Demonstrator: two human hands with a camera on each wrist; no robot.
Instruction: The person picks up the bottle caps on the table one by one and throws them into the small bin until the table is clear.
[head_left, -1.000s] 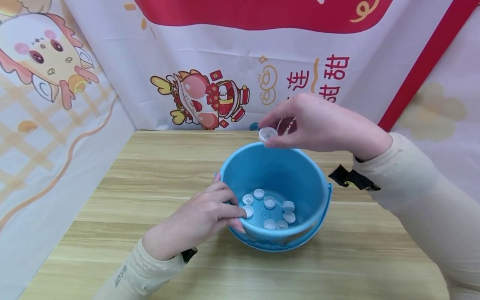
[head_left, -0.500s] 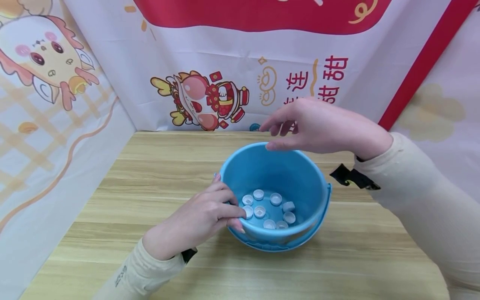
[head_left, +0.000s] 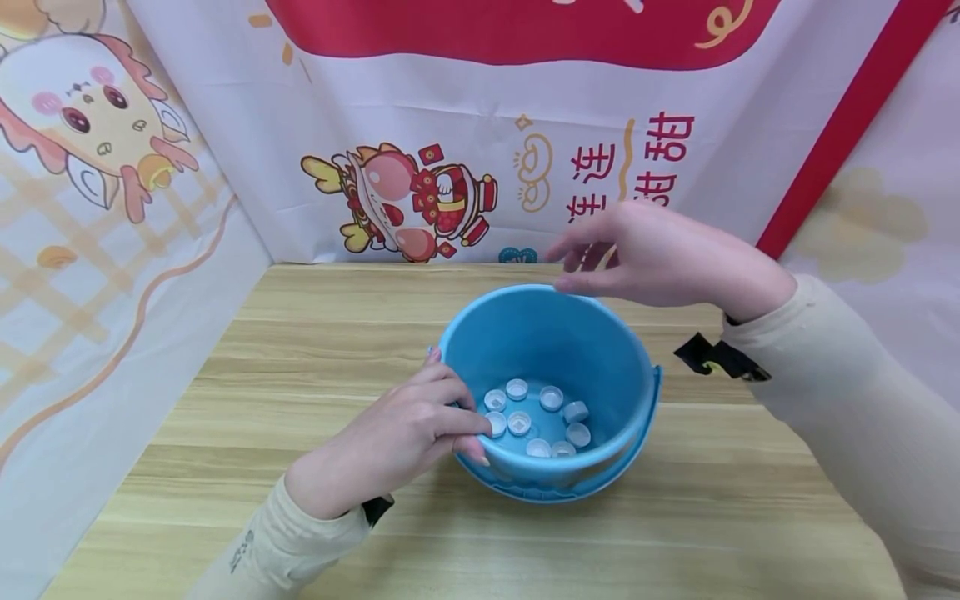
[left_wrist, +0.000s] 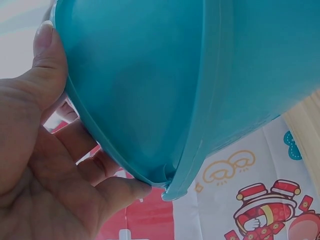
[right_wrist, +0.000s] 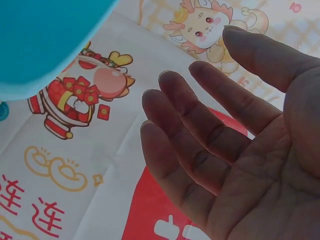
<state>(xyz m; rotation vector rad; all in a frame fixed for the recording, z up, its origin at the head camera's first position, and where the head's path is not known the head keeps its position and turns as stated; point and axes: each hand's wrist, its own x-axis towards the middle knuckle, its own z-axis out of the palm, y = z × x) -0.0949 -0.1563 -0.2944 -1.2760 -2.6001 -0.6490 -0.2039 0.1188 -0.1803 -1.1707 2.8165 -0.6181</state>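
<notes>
A blue bucket (head_left: 551,333) stands upright on the table, with several white bottle caps (head_left: 551,398) lying on its floor. One of the caps lies on its side near the right wall. With fingers over the rim and thumb on the outer wall, my left hand (head_left: 397,433) grips the bucket's near-left edge; the left wrist view shows this hand (left_wrist: 60,150) against the blue wall. Above the far rim hovers my right hand (head_left: 652,254), holding nothing. In the right wrist view its fingers (right_wrist: 212,137) are loosely spread, apart from the bucket.
The wood-grain table (head_left: 300,350) extends on all sides of the bucket. A printed cloth (head_left: 450,108) with cartoon figures hangs behind it, and another patterned sheet (head_left: 112,275) covers the left side. The bucket's handle (head_left: 651,417) hangs down along its right and near side.
My right hand has let go of a white bottle cap, which dropped into the bucket; some caps inside shifted. The hand then moved slightly right. My left hand has stayed on the rim.
</notes>
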